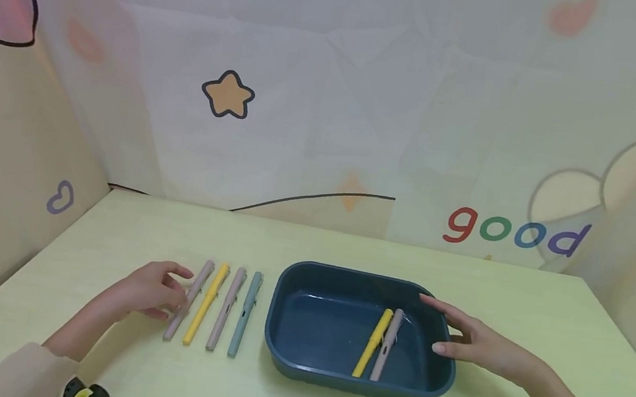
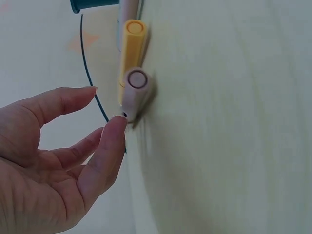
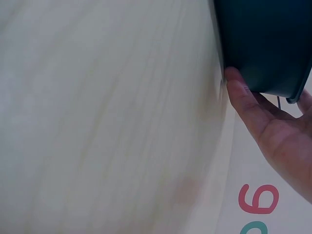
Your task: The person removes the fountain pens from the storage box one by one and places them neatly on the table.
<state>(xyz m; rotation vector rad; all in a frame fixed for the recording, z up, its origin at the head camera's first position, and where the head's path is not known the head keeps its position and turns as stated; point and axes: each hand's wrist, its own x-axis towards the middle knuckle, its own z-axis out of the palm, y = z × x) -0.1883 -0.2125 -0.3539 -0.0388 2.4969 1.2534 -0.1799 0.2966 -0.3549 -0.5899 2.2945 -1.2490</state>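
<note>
Lower left, your loose left hand [image 1: 154,289] likely reaches for the leftmost pen [image 1: 195,289]; pinch it. Your right hand [image 1: 479,344] grips the box [image 1: 325,379] (apparently steadying).

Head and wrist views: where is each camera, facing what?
Head: on the head, facing forward and down at a pale wood-grained table; left hand, right hand show.
Left wrist: worn there, facing that hand and a slim lilac pen.
Right wrist: worn there, facing that hand and a rounded dark blue tray.
All three views share the tray.
</note>
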